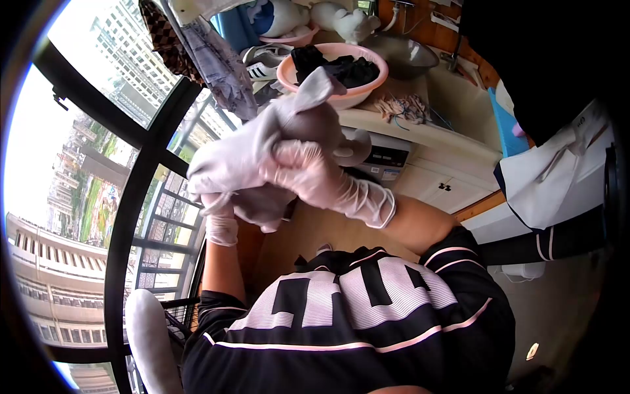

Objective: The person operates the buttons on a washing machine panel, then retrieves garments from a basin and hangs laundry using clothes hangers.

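Observation:
A limp, grey soft thing that looks like a plush toy (246,154), with an ear-like flap at its top, is held up in front of me. My right hand (298,171), in a thin white glove, grips its side with fingers bent into the fabric. My left hand (220,213), gloved too, holds its lower left end; folds of the fabric cover most of those fingers. Beyond it, a pink basin (333,98) holds black cloth (348,70) on the counter.
Beside the basin are sneakers (264,62), a crumpled cloth (403,108) and a sink (462,108). White plush toys (348,23) sit behind. Clothes (216,62) hang by the window at left; a white cloth (548,174) hangs at right. A washing machine (387,157) stands below the counter.

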Available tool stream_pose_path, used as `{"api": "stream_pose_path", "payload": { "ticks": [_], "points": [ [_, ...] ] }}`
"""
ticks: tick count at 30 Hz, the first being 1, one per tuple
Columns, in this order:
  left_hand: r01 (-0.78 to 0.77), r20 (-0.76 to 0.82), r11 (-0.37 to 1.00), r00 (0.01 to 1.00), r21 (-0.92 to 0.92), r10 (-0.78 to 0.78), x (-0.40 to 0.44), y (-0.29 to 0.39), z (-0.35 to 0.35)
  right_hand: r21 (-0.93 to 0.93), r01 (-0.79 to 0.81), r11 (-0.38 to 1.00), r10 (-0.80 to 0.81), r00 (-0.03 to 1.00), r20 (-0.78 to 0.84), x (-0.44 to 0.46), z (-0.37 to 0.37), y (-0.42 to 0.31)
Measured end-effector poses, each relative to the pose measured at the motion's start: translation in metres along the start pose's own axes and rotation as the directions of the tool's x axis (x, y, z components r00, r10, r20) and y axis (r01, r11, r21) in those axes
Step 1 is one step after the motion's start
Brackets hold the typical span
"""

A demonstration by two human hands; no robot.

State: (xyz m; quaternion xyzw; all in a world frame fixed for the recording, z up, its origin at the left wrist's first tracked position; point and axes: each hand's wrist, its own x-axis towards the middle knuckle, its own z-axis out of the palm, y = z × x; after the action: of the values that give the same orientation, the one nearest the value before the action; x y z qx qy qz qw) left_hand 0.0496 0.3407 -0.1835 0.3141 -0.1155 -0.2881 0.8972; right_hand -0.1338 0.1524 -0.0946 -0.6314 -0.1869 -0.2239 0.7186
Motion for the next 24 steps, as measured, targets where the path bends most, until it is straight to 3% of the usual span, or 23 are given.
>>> {"api": "stream_pose_path", "payload": {
  "ticks": [1,2,3,5,6,7,8,9,10,11,12,13,15,17,18,22,24],
  "points": [
    [-0.087,0.081,0.852,0.995,0.516,0.053,0.005,0.002,0.003,-0.072,0.035,0.997,-0.031,0.998,0.060,-0.005,-0.001,0.001],
    [-0.182,0.206,0.370,0.978,0.911,-0.025,0.008,0.004,0.007,-0.196,0.080,0.977,-0.050,0.987,0.153,-0.011,-0.001,-0.002],
    [-0.207,0.214,0.279,0.977,0.938,0.005,0.005,-0.001,0.011,-0.169,0.039,0.985,0.008,0.963,0.269,-0.017,0.000,-0.005],
    [-0.182,0.164,0.472,0.983,0.863,0.079,0.003,-0.002,0.037,-0.132,-0.043,0.990,0.104,0.864,0.492,-0.024,-0.005,-0.011],
    [-0.190,0.165,0.506,0.982,0.842,0.093,0.003,0.005,0.046,-0.319,0.078,0.944,0.141,0.781,0.608,-0.027,-0.023,-0.013],
    [-0.196,0.165,0.518,0.981,0.832,0.106,0.003,0.012,0.055,-0.317,-0.007,0.948,0.220,0.735,0.642,-0.036,-0.044,-0.014],
    [-0.201,0.167,0.515,0.979,0.833,0.113,0.003,0.018,0.060,-0.505,-0.114,0.856,0.460,0.613,0.643,-0.039,-0.075,-0.020],
    [-0.200,0.163,0.500,0.980,0.842,0.118,0.004,0.022,0.065,-0.631,-0.226,0.742,0.632,0.551,0.545,-0.039,-0.109,-0.027],
    [-0.207,0.164,0.486,0.978,0.849,0.129,0.003,0.027,0.069,-0.646,-0.471,0.601,0.762,0.582,0.284,-0.044,-0.142,-0.031],
    [-0.206,0.161,0.469,0.978,0.859,0.134,0.002,0.029,0.072,-0.647,-0.487,0.587,0.682,0.728,0.071,-0.056,-0.192,0.001],
    [-0.206,0.158,0.454,0.977,0.867,0.142,0.001,0.032,0.075,-0.726,-0.506,0.465,0.549,0.809,-0.212,-0.062,-0.233,0.011],
    [-0.208,0.157,0.441,0.976,0.873,0.150,0.000,0.035,0.079,-0.792,-0.542,0.281,0.364,0.824,-0.435,-0.073,-0.282,0.040],
    [-0.217,0.162,0.414,0.973,0.884,0.164,0.001,0.042,0.087,-0.689,-0.707,-0.158,0.178,0.666,-0.725,-0.079,-0.327,0.042],
    [-0.219,0.162,0.375,0.971,0.901,0.176,0.002,0.051,0.096,-0.716,-0.662,-0.224,0.201,0.687,-0.698,-0.105,-0.378,0.088],
    [-0.222,0.165,0.354,0.969,0.909,0.185,0.001,0.056,0.101,-0.639,-0.727,-0.252,0.427,0.509,-0.748,-0.098,-0.378,0.085],
    [-0.230,0.180,0.251,0.962,0.940,0.207,-0.003,0.075,0.119,-0.687,-0.600,-0.410,0.282,0.633,-0.721,-0.080,-0.342,0.071],
    [-0.241,0.195,0.211,0.957,0.947,0.217,-0.001,0.083,0.128,-0.726,-0.581,-0.367,0.175,0.724,-0.668,-0.079,-0.354,0.080]
  ]
}}
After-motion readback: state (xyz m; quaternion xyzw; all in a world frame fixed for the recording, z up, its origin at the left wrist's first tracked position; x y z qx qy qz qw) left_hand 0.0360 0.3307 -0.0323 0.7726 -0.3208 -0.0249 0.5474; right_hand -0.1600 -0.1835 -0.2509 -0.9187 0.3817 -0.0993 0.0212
